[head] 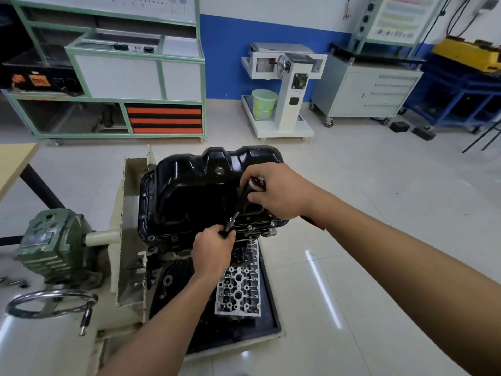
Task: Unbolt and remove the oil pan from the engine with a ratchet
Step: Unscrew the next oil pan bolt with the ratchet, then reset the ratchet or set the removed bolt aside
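The black oil pan (189,191) sits upside-up on the engine (173,270), which hangs in a cream stand. My right hand (276,191) grips the head of the ratchet (248,192) above the pan's near right edge. A thin extension (232,222) runs down-left from the ratchet toward the pan's front flange. My left hand (212,252) pinches the lower end of that extension, where the socket meets the flange. The bolt under it is hidden by my fingers. Other bolts (249,227) show along the flange.
A cylinder head (240,290) lies in a black tray (271,318) under the engine. The stand's green gearbox (54,240) and chrome handwheel (51,303) are at the left. A wooden table corner (13,161) is far left; cabinets and a white machine line the back wall.
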`<state>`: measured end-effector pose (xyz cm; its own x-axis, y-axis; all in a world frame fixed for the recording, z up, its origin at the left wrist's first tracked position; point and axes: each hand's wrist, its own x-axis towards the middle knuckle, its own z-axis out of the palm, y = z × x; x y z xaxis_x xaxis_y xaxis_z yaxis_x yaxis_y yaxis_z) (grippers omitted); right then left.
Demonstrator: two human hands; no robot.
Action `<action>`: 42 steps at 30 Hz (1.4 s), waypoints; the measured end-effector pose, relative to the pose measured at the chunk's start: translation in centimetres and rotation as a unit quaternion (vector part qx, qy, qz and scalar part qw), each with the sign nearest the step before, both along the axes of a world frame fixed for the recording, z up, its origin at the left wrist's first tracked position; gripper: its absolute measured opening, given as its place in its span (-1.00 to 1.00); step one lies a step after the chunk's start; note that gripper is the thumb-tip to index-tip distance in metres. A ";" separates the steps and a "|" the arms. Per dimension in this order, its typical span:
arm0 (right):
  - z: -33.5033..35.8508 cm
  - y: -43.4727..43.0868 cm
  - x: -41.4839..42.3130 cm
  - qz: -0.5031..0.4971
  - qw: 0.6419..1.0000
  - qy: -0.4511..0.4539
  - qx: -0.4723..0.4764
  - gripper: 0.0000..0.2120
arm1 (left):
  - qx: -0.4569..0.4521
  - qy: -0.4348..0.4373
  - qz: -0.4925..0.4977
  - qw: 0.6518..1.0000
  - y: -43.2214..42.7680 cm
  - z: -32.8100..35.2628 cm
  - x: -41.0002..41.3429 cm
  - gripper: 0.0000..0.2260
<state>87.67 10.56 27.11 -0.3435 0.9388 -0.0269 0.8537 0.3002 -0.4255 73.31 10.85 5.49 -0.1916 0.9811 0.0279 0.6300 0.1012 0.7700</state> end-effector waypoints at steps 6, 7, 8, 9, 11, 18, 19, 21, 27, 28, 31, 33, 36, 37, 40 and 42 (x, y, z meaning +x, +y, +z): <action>0.8 0.4 1.1 0.003 1.000 0.026 0.006 -0.74 | 0.007 -0.028 0.046 0.998 0.3 -0.6 0.9 -0.71; 1.1 0.5 1.4 0.000 0.999 0.035 0.016 -0.75 | 0.011 -0.029 0.047 0.998 0.3 -0.7 1.0 -0.72; 1.3 0.6 1.8 -0.004 0.999 0.045 0.026 -0.75 | 0.015 -0.030 0.049 0.998 0.2 -0.7 1.1 -0.75; 1.6 0.7 2.2 -0.008 0.998 0.054 0.034 -0.76 | 0.019 -0.030 0.055 0.998 0.1 -0.7 1.2 -0.78; 2.0 0.9 2.9 -0.018 0.996 0.074 0.035 -0.79 | 0.027 -0.036 0.077 0.996 0.1 -0.6 1.6 -0.84; 2.2 1.8 4.5 -0.008 0.994 0.103 0.017 -0.80 | 0.012 -0.003 0.103 0.995 0.3 -0.8 1.7 -0.71; 2.1 1.9 4.6 -0.004 0.995 0.098 0.015 -0.81 | 0.008 0.002 0.103 0.995 0.4 -0.7 1.6 -0.69; 1.9 2.1 4.8 0.001 0.996 0.089 0.011 -0.80 | 0.002 0.001 0.106 0.994 0.3 -0.4 1.5 -0.69; 1.6 2.6 5.0 0.002 0.995 0.095 0.008 -0.80 | 0.025 -0.057 0.131 0.989 -0.5 -0.5 2.5 -0.89; 1.6 2.7 5.1 0.001 0.995 0.095 0.007 -0.80 | 0.024 -0.061 0.136 0.989 -0.4 -0.4 2.6 -0.91; 1.5 2.8 5.4 0.000 0.996 0.091 0.006 -0.80 | 0.020 -0.069 0.147 0.986 0.0 -0.3 2.8 -0.92; 1.3 2.8 5.4 -0.001 0.996 0.090 0.004 -0.80 | 0.010 -0.063 0.152 0.986 0.0 -0.4 2.7 -0.82; 1.2 2.9 5.4 -0.002 0.996 0.090 -0.001 -0.80 | -0.002 -0.038 0.147 0.988 -0.2 -0.5 2.6 -0.74; 1.2 2.9 5.5 -0.002 0.996 0.089 -0.001 -0.80 | -0.002 -0.042 0.151 0.988 -0.2 -0.4 2.6 -0.73; 1.2 3.0 5.6 -0.002 0.996 0.093 0.000 -0.80 | -0.006 -0.050 0.161 0.986 0.1 -0.1 2.7 -0.78; 1.1 3.1 5.6 -0.001 0.995 0.097 -0.001 -0.80 | -0.009 -0.050 0.159 0.986 0.3 -0.1 2.8 -0.84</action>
<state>93.29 13.69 28.25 -0.3409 0.9394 0.0367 0.7564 0.2973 -0.5827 76.10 11.11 5.41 -0.4905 0.8711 -0.0236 0.4854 0.2956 0.8228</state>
